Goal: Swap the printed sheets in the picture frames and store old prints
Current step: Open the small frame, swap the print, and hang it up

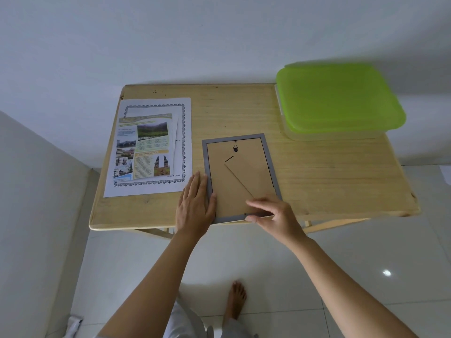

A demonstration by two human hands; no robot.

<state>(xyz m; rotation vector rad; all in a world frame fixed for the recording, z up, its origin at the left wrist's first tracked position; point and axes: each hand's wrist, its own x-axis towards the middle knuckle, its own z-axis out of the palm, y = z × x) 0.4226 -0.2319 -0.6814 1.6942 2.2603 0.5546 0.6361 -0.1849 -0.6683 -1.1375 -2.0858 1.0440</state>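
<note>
A grey picture frame (265, 152) lies face down near the table's front edge, its brown backing board and fold-out stand showing. My left hand (195, 206) lies flat on the table, fingers apart, pressing against the frame's left edge. My right hand (271, 213) rests on the frame's lower right corner, its fingertips on the bottom edge of the backing. To the left lies a stack of printed sheets (151, 147): a colourful travel print on top of a larger sheet with a decorative border.
The wooden table (329, 181) stands against a white wall. A clear box with a closed lime-green lid (339, 98) sits on its far right corner. White floor tiles and my bare foot (235, 301) show below the table's front edge.
</note>
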